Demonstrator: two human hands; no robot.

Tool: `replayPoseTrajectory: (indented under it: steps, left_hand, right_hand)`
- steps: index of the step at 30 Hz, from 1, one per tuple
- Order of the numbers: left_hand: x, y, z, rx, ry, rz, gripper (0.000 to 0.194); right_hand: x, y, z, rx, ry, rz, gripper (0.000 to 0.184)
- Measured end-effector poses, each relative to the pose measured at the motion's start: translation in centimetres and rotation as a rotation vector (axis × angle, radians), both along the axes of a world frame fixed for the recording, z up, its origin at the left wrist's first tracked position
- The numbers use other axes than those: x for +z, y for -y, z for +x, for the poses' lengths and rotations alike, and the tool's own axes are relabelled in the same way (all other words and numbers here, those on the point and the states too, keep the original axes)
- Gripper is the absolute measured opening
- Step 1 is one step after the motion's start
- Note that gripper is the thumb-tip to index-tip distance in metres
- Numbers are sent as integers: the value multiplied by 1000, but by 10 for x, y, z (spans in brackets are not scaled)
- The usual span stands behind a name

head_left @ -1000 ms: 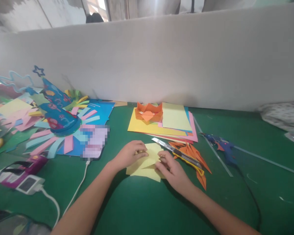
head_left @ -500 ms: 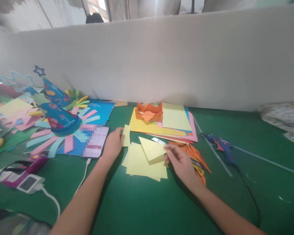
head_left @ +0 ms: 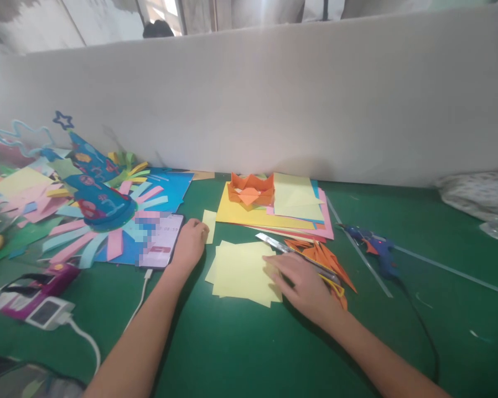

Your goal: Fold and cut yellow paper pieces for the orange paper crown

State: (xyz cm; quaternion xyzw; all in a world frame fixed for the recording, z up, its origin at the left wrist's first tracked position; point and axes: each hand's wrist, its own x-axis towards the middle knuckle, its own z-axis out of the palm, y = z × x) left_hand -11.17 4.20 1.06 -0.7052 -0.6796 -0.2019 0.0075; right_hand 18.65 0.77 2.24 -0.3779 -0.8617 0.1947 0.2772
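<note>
1. Lying at the centre of the frame, a loose stack of pale yellow paper squares (head_left: 243, 275) rests on the green tabletop (head_left: 240, 351), its corners fanned at slightly different angles, so no single long axis stands out.
2. The right hand (head_left: 301, 281) is the nearer one: its fingers spread apart over the stack's right edge, with the paper extending leftward from the fingertips. Whether they press on it I cannot tell.
3. Slightly farther away, the left hand (head_left: 190, 243) has curled fingers, with the stack to its lower right. Beside it is a narrow yellow strip (head_left: 209, 222), its long axis running up the frame; whether the fingers pinch it I cannot tell.
4. Beyond the right hand, a utility knife (head_left: 271, 242) with a slim metal blade slants down to the right, near pointed, creased orange paper pieces (head_left: 320, 255).
5. Left of the left hand lies a smooth, flat phone (head_left: 164, 247).
6. Farther back, a folded orange paper form (head_left: 251, 189) with a peaked rim stands on flat coloured sheets (head_left: 257, 218).
7. Behind everything rises a plain, pale partition (head_left: 249, 99).
</note>
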Motion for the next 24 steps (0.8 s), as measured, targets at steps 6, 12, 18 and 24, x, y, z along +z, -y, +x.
replayPoseTrajectory:
  steps: [6, 12, 18, 24]
  left_hand:
    - [1, 3, 4, 7, -12, -23, 34]
    - [2, 2, 5, 4, 35, 24, 24]
    - [6, 3, 4, 49, 85, 67, 24]
    - [-2, 3, 8, -19, 89, 47, 29]
  right_hand:
    - [-10, 7, -11, 110, 273, 91, 50]
    - [0, 2, -4, 119, 254, 142, 42]
    - [20, -99, 37, -266, 444, 210, 42]
    - [10, -190, 60, -430, 509, 152, 49]
